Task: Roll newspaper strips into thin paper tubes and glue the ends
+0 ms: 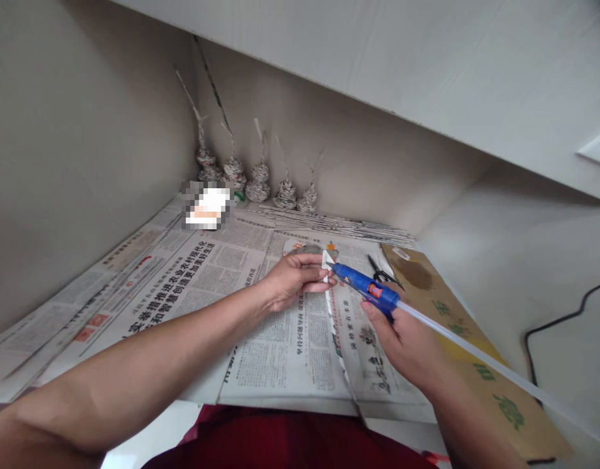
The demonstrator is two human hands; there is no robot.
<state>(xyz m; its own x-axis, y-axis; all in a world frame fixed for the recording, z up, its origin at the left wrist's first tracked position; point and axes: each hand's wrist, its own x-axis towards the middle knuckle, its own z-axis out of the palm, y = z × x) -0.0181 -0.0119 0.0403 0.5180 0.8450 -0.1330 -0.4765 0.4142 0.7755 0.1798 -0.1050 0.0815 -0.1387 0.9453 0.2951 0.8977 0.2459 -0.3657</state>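
My left hand (300,279) pinches the upper end of a thin rolled newspaper strip (335,335), which hangs down toward the table's front edge. A blue hot glue gun (361,281) is gripped in my right hand (402,329), fingers wrapped round its handle. The gun's nozzle points left and meets, or nearly meets, the strip's pale end at my left fingertips. From the back of the gun a long translucent glue stick (468,352) runs out to the lower right. Part of my right hand's fingers is hidden behind the gun.
Newspaper sheets (270,365) cover the table. Several woven paper figures (258,182) stand along the back wall, with a bundle of paper rolls (339,227) before them. Black scissors (384,270) lie by a cardboard piece (475,384) on the right. A black cable (527,352) runs nearby.
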